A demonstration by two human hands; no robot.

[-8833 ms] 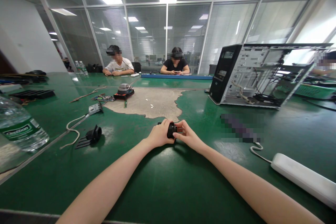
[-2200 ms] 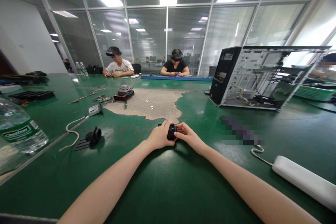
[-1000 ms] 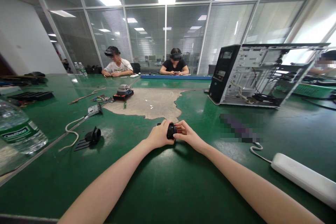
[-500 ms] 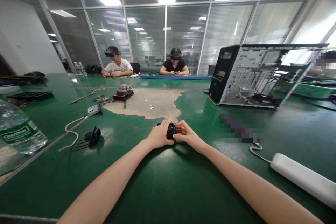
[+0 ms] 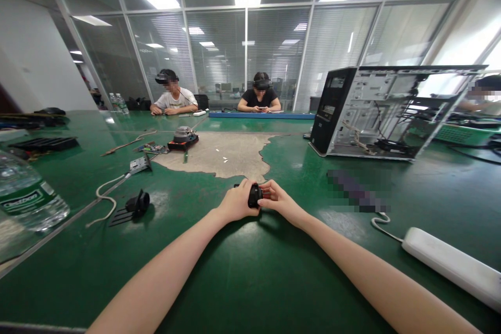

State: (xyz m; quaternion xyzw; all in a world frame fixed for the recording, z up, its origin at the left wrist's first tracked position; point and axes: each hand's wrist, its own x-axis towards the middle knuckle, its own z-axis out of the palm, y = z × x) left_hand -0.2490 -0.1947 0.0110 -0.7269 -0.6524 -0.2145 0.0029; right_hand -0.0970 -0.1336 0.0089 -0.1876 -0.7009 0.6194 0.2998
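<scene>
In the head view, a small black rounded part (image 5: 255, 195) is between my two hands, just above or on the green table; I cannot tell which. My left hand (image 5: 237, 201) wraps round it from the left, covering much of it. From the right, my right hand (image 5: 279, 200) has bent fingers and thumb against its right side. To the left lies a similar black piece (image 5: 138, 203) with a round end and several flat prongs.
An open computer case (image 5: 368, 115) stands at the right, with a white power strip (image 5: 450, 266) nearer. A water bottle (image 5: 29, 198) is at the left edge. A heat-sink fan (image 5: 183, 136) and a metal bracket (image 5: 140, 164) lie farther back. Two people sit opposite.
Almost nothing differs. Both hands keep their grip on the black part, and the view has shifted very slightly.
</scene>
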